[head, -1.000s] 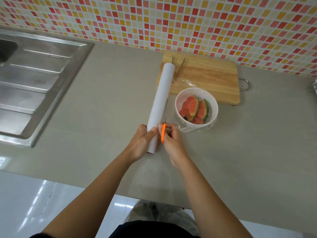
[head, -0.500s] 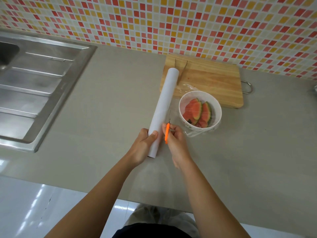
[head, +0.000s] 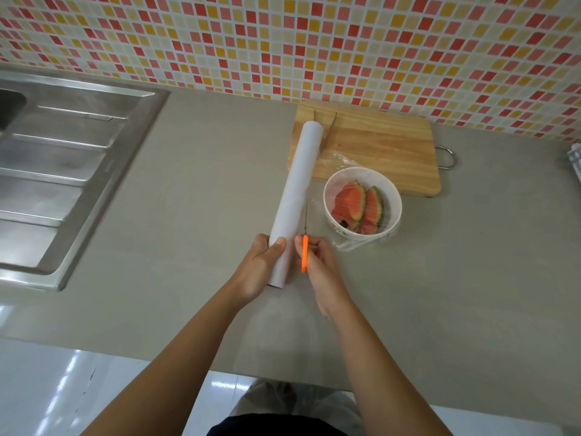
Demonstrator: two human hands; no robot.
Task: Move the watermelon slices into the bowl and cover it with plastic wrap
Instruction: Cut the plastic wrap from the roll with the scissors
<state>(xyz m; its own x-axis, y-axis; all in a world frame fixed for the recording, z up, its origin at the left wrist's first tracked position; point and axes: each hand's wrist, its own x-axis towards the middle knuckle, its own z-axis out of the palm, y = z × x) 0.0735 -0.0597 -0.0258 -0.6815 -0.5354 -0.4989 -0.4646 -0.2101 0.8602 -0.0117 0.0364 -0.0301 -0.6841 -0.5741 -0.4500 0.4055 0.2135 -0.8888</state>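
Watermelon slices (head: 358, 205) glisten red under film inside white bowl (head: 393, 196)

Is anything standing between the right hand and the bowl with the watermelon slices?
Nothing solid. Between the right hand, which holds the orange-handled cutting tool, and the bowl there is only bare counter and a loose edge of plastic wrap. The roll, held by the left hand, lies on the other side.

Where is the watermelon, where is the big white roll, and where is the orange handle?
Watermelon (head: 350, 201): head view, on the red flesh of the bigger slice.
White roll (head: 298, 190): head view, about halfway along its length.
Orange handle (head: 304, 254): head view, on the middle of the orange strip.
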